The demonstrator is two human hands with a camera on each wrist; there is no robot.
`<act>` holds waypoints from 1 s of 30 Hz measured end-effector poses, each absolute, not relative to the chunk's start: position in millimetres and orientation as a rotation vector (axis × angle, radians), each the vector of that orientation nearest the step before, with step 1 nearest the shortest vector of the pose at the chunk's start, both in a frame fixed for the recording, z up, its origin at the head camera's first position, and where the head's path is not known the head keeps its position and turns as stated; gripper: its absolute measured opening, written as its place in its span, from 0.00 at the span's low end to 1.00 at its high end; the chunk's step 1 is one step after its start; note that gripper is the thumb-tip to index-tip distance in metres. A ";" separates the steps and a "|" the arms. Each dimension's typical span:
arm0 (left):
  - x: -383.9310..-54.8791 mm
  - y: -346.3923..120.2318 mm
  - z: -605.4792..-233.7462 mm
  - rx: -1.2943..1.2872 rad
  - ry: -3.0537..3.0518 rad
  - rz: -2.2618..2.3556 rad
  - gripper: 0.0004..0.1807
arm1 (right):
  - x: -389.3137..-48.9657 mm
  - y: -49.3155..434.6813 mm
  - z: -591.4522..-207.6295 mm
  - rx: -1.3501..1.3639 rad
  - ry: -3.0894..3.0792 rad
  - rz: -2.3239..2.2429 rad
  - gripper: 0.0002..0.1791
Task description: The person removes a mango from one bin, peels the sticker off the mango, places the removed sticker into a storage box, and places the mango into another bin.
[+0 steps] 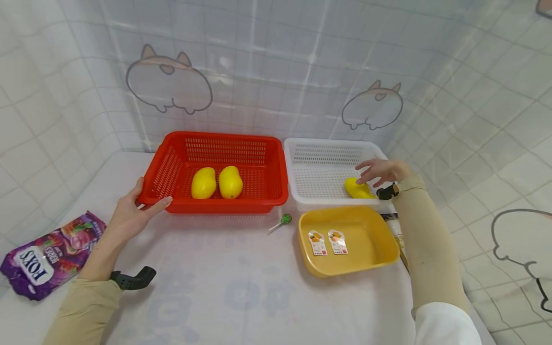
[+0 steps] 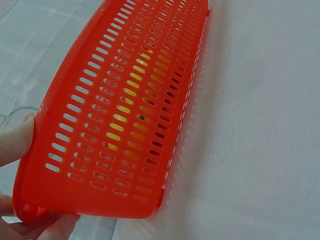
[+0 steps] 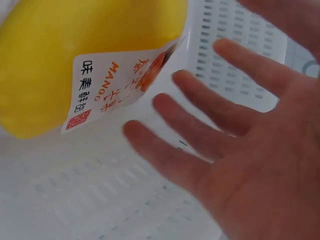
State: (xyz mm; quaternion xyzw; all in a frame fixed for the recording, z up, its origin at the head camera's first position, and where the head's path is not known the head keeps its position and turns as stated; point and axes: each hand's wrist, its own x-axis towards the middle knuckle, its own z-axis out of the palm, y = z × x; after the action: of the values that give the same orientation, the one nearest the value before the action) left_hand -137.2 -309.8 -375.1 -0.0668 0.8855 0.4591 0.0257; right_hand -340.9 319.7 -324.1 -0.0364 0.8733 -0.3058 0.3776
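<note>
My left hand [image 1: 129, 211] grips the near left corner of a red plastic basket [image 1: 224, 207], fingers and thumb around its rim. Two yellow mangoes [image 1: 230, 182] lie side by side in that basket; in the left wrist view, yellow shows through its slots. On the right, my right hand [image 1: 379, 170] is over a white basket [image 1: 315, 184] with its fingers spread. Beneath it lies one yellow mango [image 1: 354, 188]. The right wrist view shows a printed label [image 3: 107, 87] on this mango [image 3: 35, 65], and the fingers [image 3: 195, 130] are apart from it.
A yellow tray [image 1: 371, 239] holding two fruit labels [image 1: 338, 242] stands in front of the white basket. Near the red basket lies a green lollipop [image 1: 286, 219]. A purple Fox's berries bag [image 1: 51, 256] lies at the left. Packaging [image 1: 402, 242] is partly hidden under the right arm.
</note>
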 end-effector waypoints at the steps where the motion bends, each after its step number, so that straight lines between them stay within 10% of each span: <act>1: -137.3 -309.6 -375.0 -0.205 2.736 1.424 0.58 | -341.0 320.8 -324.7 -0.086 2.218 -0.781 0.45; 30: -135.1 -308.2 -375.6 -0.194 2.755 1.415 0.59 | -339.1 327.1 -337.4 -0.077 2.237 -0.429 0.48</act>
State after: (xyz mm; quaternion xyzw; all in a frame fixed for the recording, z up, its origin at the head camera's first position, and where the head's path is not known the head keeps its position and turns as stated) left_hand -135.1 -308.2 -375.6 -0.0624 0.8877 0.4558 0.0192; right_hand -339.1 327.1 -337.4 -0.0308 0.8918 -0.1709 0.4178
